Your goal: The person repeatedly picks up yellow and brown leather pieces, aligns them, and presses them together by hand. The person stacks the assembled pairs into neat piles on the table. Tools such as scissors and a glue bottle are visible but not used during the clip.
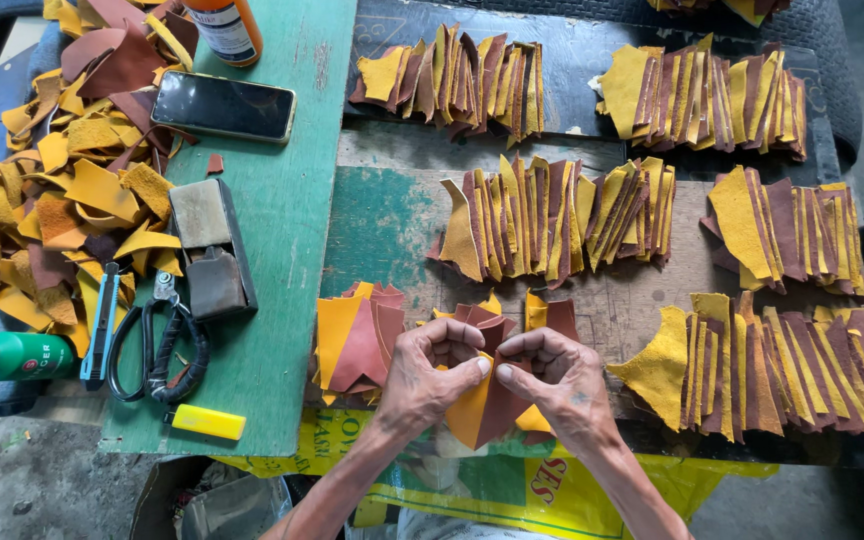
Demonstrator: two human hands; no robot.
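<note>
Both hands, left hand (430, 372) and right hand (552, 378), pinch yellow and brown leather pieces (487, 405) together at six o'clock on the tabletop (392, 215). An orange bottle (224, 28) with a white label stands at eleven o'clock. A green bottle (14, 356) with a red cap lies at eight o'clock. A yellow printed sack (552, 485) hangs below the hands.

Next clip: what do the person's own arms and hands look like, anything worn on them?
Both forearms are bare, with no sleeves in view. The left hand and right hand wear no gloves, and no rings, watch or bracelet can be seen. The right hand has a small dark mark on its back. The nails are short.
</note>
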